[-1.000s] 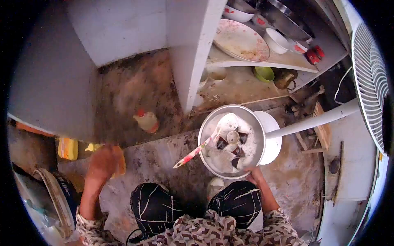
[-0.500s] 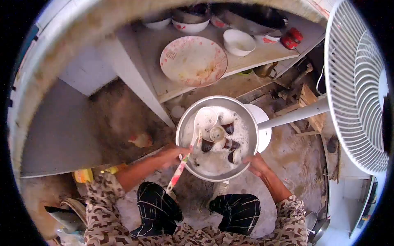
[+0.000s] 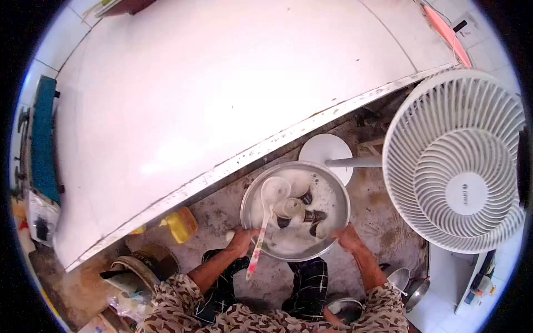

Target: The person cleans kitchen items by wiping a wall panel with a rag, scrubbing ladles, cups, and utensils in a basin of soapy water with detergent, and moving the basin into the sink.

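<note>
A metal basin [image 3: 300,257] of foamy water is held in front of me, over the floor. My left hand [image 3: 241,242] is closed on its left rim, and my right hand [image 3: 348,237] grips the right rim. Inside lies a white ladle [image 3: 275,190], its floral handle [image 3: 255,261] sticking out over the near rim beside my left hand. A small round cup [image 3: 290,207] sits among dark brown pieces [image 3: 317,216] partly covered by suds; I cannot make out what these are.
A white countertop [image 3: 211,105] with a worn edge spans the far side. To the right a white standing fan [image 3: 465,193] rises from a round base [image 3: 327,147]. A yellow bottle [image 3: 180,226] and a bucket [image 3: 145,267] are on the floor at left. Metal pans [image 3: 417,291] lie at lower right.
My viewpoint has risen: the countertop now fills the far side, where the shelf of bowls showed before. Both hands still hold the basin, and the ladle remains in it.
</note>
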`<state>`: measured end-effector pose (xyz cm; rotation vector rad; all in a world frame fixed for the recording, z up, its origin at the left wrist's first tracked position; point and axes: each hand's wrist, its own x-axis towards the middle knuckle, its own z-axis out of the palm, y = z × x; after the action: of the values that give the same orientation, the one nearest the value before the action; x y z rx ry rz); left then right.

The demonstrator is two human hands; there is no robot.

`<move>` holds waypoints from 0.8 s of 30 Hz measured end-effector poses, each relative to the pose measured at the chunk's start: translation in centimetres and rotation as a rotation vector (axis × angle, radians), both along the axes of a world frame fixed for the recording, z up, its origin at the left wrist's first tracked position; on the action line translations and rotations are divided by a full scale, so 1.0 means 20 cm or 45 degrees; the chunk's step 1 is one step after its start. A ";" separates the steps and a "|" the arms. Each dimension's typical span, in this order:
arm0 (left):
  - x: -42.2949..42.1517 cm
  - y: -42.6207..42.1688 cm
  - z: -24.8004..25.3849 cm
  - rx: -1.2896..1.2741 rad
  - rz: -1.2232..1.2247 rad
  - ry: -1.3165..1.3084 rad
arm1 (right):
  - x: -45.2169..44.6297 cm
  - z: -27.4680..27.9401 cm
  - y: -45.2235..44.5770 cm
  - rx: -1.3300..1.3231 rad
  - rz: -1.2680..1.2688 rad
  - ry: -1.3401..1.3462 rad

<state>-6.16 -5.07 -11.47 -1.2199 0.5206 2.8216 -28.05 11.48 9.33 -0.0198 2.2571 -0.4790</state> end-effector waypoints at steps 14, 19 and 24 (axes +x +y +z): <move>0.01 -0.23 0.25 -0.212 -0.494 -0.002 | -0.04 -0.07 0.18 -0.090 -0.368 -0.014; -0.02 -0.42 0.46 -0.137 -0.615 0.140 | 0.09 0.26 -0.10 -0.071 -0.521 -0.057; -0.07 -0.56 0.55 -0.123 -0.688 0.191 | 0.15 0.29 -0.14 -0.226 -0.676 -0.140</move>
<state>-7.66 -16.34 -0.52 -0.7315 0.8528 2.4489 -25.01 8.61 15.15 0.5134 2.0915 -0.9338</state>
